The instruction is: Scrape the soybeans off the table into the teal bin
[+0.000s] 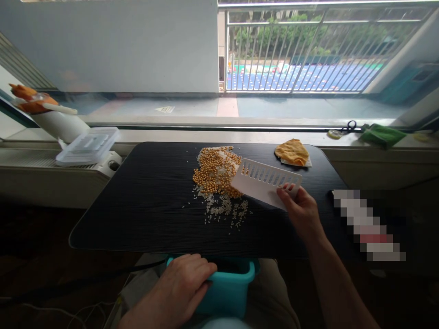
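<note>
My right hand (304,211) grips a thin white plastic board with a row of slots (255,188) by its right end, thumb on top. The board is tilted, and its left end touches the right side of a heap of yellow soybeans (213,168). White rice grains (222,208) are mixed into the heap and scattered in front of it on the black table (147,205). Below the table's front edge, my left hand (185,279) is closed over the rim of a teal plastic bin (229,292); part of its grip is hidden.
A folded yellow cloth (293,151) lies at the table's back right. On the sill are a green cloth (382,135) and a black-handled item (350,127). Left of the table, a clear plastic box (89,145) rests on the radiator (68,169), near a white container with an orange top (58,121).
</note>
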`<action>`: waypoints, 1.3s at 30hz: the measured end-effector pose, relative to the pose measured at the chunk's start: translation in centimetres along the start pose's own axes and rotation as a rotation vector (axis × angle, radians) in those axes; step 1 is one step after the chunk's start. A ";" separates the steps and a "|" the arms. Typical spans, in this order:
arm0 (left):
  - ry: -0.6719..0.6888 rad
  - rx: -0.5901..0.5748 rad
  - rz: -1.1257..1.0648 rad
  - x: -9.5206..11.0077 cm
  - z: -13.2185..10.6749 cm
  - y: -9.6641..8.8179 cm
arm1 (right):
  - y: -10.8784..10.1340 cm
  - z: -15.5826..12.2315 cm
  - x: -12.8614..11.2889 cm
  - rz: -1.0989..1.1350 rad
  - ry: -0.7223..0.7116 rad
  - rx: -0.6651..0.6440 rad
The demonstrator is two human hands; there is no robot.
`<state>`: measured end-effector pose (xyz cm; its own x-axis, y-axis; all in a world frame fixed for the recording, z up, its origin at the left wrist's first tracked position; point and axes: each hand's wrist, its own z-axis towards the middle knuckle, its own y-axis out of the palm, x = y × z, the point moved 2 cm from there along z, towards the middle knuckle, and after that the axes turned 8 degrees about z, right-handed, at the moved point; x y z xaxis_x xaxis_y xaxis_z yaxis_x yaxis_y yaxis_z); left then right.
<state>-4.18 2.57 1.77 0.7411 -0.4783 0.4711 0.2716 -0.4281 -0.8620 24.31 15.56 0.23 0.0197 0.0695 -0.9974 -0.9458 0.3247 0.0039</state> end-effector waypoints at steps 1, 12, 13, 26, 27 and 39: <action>-0.002 -0.001 0.004 0.0 0.0 0.0 | 0.3 -0.1 0.1 0.005 -0.004 -0.017; -0.013 0.020 0.003 -0.1 0.1 -0.1 | 1.5 -1.5 -0.1 -0.005 0.024 -0.114; -0.017 0.022 0.004 -0.1 0.1 -0.1 | 1.6 -1.6 -0.2 -0.009 0.023 -0.123; -0.008 0.022 0.009 0.0 0.0 -0.1 | 2.4 -3.0 -0.6 -0.017 0.035 -0.210; -0.009 0.018 0.010 0.0 0.0 -0.1 | 2.6 -3.1 -0.6 -0.017 0.031 -0.217; 0.004 0.050 0.027 -0.1 -0.1 0.0 | 1.9 -3.5 -1.5 -0.023 -0.008 -0.112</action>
<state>-4.29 2.55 1.74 0.7460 -0.4924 0.4484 0.2819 -0.3765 -0.8825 21.34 12.81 1.52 0.0438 0.0711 -0.9965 -0.9754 0.2186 -0.0273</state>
